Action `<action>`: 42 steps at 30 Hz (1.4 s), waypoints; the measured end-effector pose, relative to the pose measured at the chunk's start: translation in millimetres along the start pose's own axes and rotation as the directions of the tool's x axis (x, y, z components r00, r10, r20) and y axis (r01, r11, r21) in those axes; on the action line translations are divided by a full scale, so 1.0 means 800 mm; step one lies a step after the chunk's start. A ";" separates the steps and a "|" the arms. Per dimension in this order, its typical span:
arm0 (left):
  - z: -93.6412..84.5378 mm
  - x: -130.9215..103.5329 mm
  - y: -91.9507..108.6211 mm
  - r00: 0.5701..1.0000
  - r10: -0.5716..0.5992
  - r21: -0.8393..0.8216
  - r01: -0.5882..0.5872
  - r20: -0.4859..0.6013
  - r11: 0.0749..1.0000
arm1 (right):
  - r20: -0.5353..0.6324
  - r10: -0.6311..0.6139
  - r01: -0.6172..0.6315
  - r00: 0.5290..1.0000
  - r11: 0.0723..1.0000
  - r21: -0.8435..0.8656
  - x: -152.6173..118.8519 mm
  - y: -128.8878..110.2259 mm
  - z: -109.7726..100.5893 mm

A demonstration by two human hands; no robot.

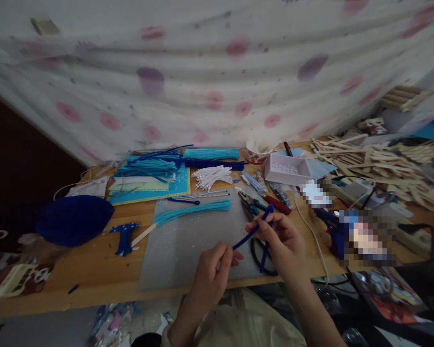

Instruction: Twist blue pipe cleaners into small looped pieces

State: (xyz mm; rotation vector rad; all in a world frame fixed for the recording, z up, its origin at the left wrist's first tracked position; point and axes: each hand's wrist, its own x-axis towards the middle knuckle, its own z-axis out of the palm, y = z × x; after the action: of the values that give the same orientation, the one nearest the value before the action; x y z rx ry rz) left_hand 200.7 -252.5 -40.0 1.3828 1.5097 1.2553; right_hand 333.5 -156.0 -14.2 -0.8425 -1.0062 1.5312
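A dark blue pipe cleaner (252, 233) is bent over near its top and held in front of me, above the table's front edge. My left hand (215, 267) pinches its lower left end, thumb and fingers pressed together. With thumb and fingers closed, my right hand (282, 238) grips it near the bend; another dark blue length (264, 258) hangs down below these fingers. Behind my right hand lie pliers (251, 205) with dark handles. A bundle of light blue pipe cleaners (198, 211) rests on the grey mat (177, 250), beyond my left hand.
At the left are a big dark blue fuzzy oval (74, 219) and a small blue piece (125, 238) beside a wooden stick (143, 236). White pipe cleaners (211, 177), a box of beads (288, 168) and a paper cup (258, 152) stand behind. Wooden sticks (379, 161) heap at right.
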 end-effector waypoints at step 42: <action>0.030 0.004 -0.006 0.988 0.025 0.111 -0.042 0.152 0.993 | -0.089 -0.029 0.036 0.996 0.996 0.076 0.004 0.023 0.021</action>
State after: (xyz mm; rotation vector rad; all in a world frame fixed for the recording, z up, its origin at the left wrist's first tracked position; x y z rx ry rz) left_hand 221.8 -244.5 -50.5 1.5467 1.4782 1.0736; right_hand 310.8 -157.4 -24.9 -0.8279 -0.8866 1.4832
